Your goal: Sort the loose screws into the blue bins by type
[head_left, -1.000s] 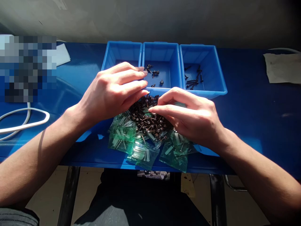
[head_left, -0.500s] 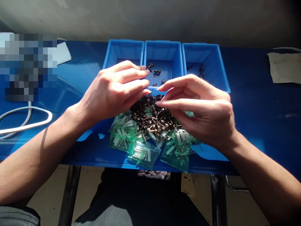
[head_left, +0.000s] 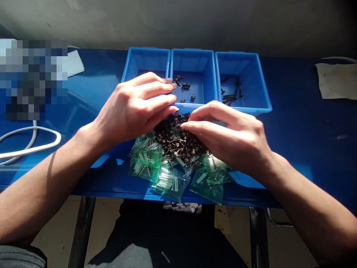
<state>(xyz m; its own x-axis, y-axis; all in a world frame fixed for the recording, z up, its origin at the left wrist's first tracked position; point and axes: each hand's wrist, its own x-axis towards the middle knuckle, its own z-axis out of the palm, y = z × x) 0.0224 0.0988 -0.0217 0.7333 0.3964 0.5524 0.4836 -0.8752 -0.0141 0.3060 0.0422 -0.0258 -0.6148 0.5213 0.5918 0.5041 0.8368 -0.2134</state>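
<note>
Over the front of the left and middle bins is my left hand (head_left: 136,106), its fingers stretched out with nothing visible in them. My right hand (head_left: 234,137) reaches down over a heap of dark screws (head_left: 181,143). Its thumb and index fingertips are at the upper part of the heap with a small gap between them; I see nothing held there. Around the heap's near side lie several small green-tinted clear bags (head_left: 170,184) with white wall plugs and screws inside. A few short screws (head_left: 186,86) lie in the middle bin, and several longer dark screws (head_left: 231,96) in the right bin.
Behind the heap stand the blue left bin (head_left: 149,56), middle bin (head_left: 192,57) and right bin (head_left: 237,61) in a row. At left a white cable (head_left: 57,138) loops on the blue table (head_left: 301,123), beside a blurred patch. Brown paper (head_left: 336,80) lies far right.
My right hand has come down and nearer, with its thumb and index fingertips closer together at the heap. More of the right bin's screws show. My left hand has stayed put.
</note>
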